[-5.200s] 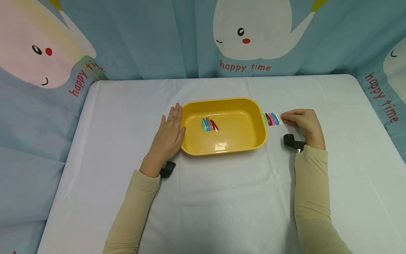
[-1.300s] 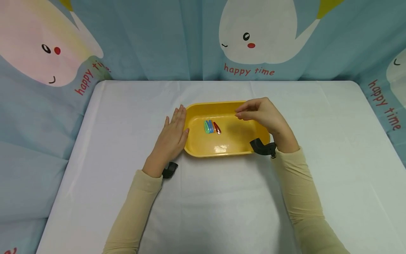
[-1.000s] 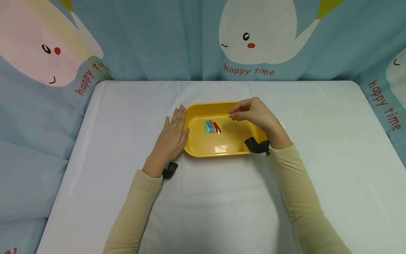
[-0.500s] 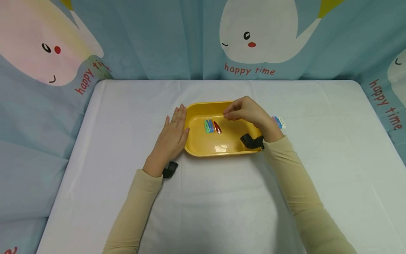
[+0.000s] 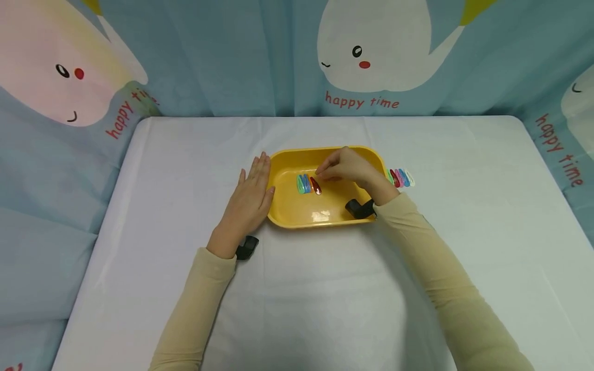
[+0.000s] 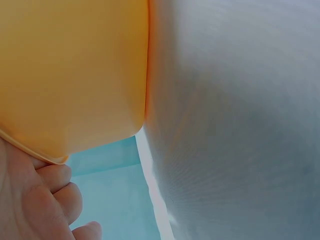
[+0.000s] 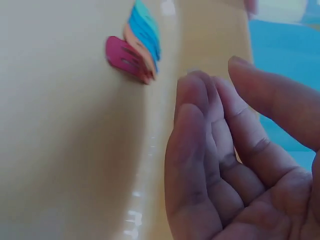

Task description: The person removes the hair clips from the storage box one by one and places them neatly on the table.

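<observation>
Though the yellow tray partly hides the outer clips, at least five show; left hand, fingers straight, touches tray; right hand, thumb parted from fingers, is over tray.

Red lettering on the blue curtain reads "happy time" in three places: nearly level under the middle whale, slanting down beside the right whale, and slanting up by the left whale, where folds break up "time". A red fragment at the lower left is unreadable.
</observation>
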Available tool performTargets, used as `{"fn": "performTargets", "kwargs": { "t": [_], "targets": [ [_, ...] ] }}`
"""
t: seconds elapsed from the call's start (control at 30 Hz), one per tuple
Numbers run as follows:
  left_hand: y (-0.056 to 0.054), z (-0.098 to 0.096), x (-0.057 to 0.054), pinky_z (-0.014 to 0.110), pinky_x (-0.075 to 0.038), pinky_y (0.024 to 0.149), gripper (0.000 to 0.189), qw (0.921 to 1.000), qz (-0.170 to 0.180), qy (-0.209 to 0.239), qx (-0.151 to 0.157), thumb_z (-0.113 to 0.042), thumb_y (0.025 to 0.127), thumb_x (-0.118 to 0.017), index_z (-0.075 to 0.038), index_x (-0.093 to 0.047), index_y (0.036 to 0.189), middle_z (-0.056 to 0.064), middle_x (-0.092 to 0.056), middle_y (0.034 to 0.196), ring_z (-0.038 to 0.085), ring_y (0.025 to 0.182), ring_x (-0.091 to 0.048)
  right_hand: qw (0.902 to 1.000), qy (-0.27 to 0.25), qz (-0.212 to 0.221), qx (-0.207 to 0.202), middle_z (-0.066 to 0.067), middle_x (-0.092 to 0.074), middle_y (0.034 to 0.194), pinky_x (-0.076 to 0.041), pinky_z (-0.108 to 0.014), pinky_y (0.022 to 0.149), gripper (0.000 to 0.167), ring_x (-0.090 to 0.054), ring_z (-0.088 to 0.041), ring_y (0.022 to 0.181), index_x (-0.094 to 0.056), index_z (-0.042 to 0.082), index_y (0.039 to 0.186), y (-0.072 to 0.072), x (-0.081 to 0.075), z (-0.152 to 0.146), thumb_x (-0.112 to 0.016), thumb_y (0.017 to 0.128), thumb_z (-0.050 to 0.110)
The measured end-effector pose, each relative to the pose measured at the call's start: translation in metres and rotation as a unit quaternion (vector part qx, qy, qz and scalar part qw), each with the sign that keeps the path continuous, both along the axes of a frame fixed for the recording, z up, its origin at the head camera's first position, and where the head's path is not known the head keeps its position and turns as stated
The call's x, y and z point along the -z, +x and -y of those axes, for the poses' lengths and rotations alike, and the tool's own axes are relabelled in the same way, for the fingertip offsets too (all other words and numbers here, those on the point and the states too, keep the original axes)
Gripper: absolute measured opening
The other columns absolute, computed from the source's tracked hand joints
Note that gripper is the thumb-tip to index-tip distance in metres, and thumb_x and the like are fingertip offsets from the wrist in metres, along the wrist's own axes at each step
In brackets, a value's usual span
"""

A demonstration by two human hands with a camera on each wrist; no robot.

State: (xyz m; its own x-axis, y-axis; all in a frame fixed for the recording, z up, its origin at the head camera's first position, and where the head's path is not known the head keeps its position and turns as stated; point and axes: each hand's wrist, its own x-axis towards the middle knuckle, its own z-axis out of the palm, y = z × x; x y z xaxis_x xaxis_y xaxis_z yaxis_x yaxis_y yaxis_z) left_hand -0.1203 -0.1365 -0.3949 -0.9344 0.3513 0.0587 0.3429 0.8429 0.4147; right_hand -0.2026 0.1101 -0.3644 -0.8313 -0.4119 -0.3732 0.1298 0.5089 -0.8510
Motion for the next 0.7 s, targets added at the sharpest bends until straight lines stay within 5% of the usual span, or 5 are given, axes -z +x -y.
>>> {"fn": "performTargets", "kwargs": {
  "t": [0.7],
  "targets": [
    [0.000,0.000,0.000,0.047,-0.003,0.114,0.060,1.0000,-0.006,0.003,0.002,-0.026,0.103,-0.030,-0.002,-0.003,0.151,0.009,0.000,0.157,0.025,0.144,-0.003,0.9990,0.042,0.013,-0.001,-0.007,-0.064,0.067,-0.053,-0.024,0.060,0.009,-0.060,-0.014,0.059,-0.070,-0.010,0.083,-0.004,0.017,0.007,-0.070,0.081,-0.001]
  ]
}}
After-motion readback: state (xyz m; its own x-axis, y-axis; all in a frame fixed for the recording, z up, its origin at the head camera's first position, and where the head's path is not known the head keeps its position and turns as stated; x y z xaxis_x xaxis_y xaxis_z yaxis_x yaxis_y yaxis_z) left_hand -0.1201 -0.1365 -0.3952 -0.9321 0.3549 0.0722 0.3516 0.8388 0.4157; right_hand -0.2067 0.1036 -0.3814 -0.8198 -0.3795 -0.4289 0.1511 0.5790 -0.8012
